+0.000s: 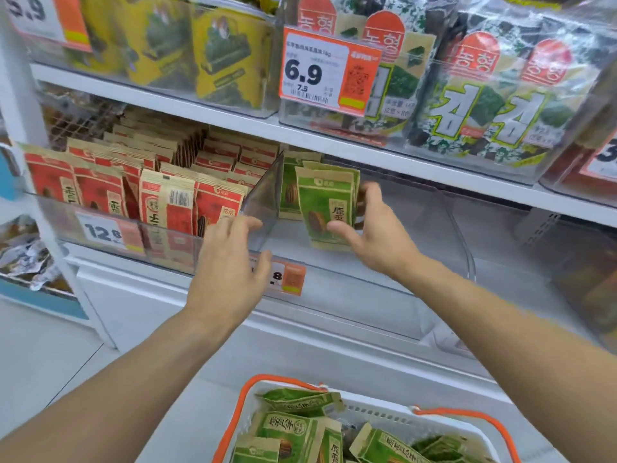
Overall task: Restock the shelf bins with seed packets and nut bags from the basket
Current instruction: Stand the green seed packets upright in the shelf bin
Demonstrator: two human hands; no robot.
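A green seed packet (325, 208) stands upright in a clear shelf bin (444, 248), in front of two more green packets. My right hand (374, 228) grips its right edge, thumb on the front. My left hand (230, 262) hovers with fingers spread at the bin's front wall, next to the clear divider (263, 198). Below, a white basket with orange handles (240, 409) holds several green seed packets (293, 426).
The bin to the left holds several red seed packets (167, 202) behind a 12.8 price tag (103, 232). The shelf above carries seaweed packs (494, 105) and a 6.9 price tag (327, 71). The right part of the green packets' bin is bare.
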